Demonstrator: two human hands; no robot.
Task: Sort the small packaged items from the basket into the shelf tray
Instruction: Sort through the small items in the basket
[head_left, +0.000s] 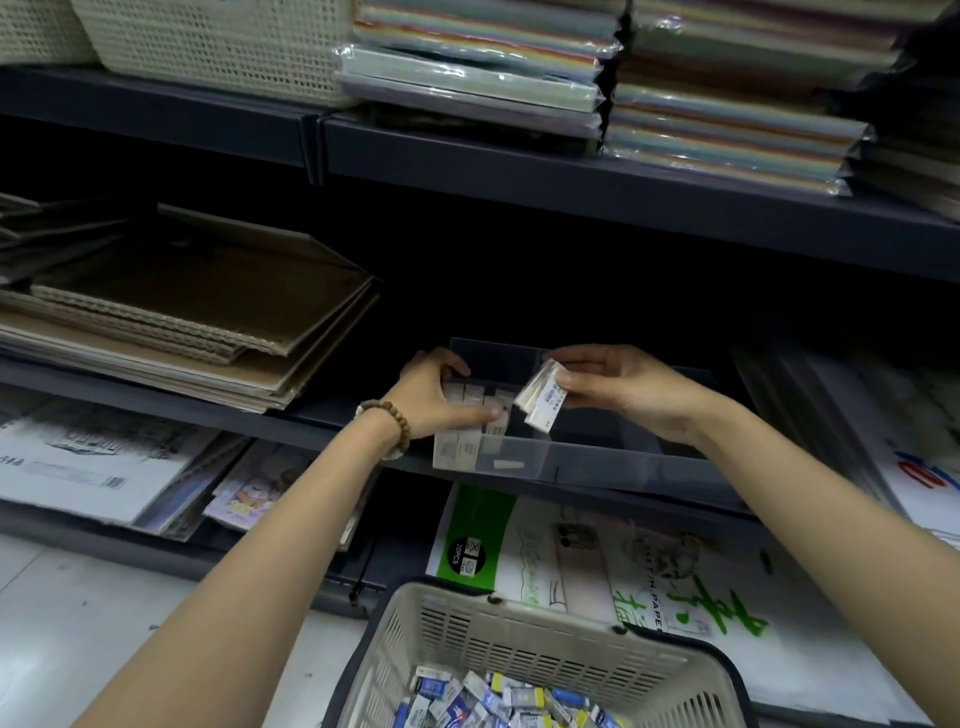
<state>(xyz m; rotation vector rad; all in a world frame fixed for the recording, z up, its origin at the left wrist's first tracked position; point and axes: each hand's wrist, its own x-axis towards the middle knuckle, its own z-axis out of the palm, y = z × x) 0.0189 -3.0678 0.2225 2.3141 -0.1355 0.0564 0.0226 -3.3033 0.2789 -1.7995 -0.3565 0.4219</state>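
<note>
Lettering legible on the sketch pad (571, 551) under the shelf (260, 421): "20PCS" in a black disc on its green strip, "SKETCH PAPER" running sideways beside large green brush characters. Barcode sticker on the small packs (540, 402) pinched between thumb and fingers of the right hand (618, 387), print too fine to read; two packs there, perhaps three. Held tilted above the clear tray (571, 457) on the shelf, just right of the row already inside. About six pale packs (460, 449) standing upright at the tray's left end, one small loose piece lying flat beside them. Left hand (441, 395), bead bracelet (389, 421) at the wrist, curled round that row, thumb on the near side, fingers on the far side. One cream basket (519, 639) below, many blue-and-white packs (498, 701) heaped inside.
</note>
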